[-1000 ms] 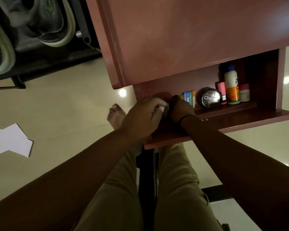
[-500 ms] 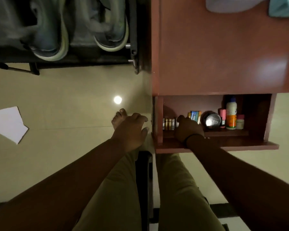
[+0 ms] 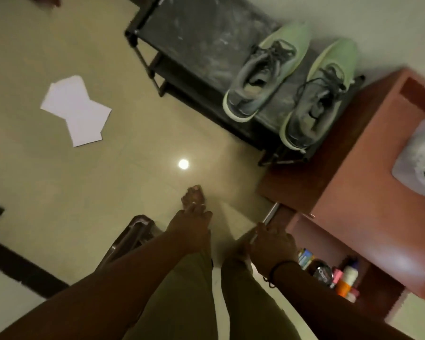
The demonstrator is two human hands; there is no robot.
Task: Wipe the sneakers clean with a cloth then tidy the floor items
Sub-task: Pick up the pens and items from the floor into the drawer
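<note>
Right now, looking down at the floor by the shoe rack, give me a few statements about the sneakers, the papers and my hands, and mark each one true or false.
1. Both green sneakers sit on top of the black shoe rack. True.
2. The white papers are stacked on the red cabinet. False: they lie on the floor, left of the rack.
3. The left hand grips a cloth. False: it holds nothing, fingers relaxed.
4. A tin and a bottle stand in the cabinet's open lower shelf. True.
5. The right hand wears a dark wristband. True.
</note>
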